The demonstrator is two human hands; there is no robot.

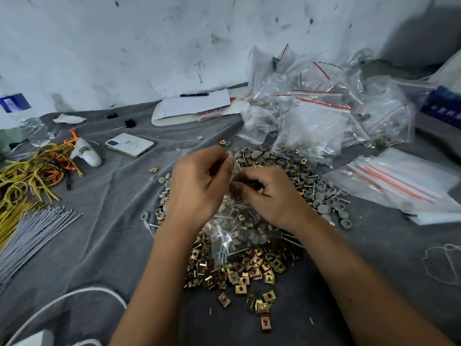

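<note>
Roughly midway: left hand [199, 186] and right hand [269, 193], fingers curled, both pinch the mouth of a small clear plastic zip bag [239, 226] held over the heap. It is loaded with screws and clips, apparently unsealed. Filled clear bags [324, 116] are piled behind. Loose brass square clips [249, 270], grey round caps [311, 188] and empty red-striped bags [399, 181] are left.

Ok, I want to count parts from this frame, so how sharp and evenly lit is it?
Head view: soft, cool light, no hard shadows; the left hand and right hand smear with motion at the mouth of the clear bag; the filled bags at right glare; the grey rods at the left edge blur and stretch; the clip nuts near centre are sharp.
</note>
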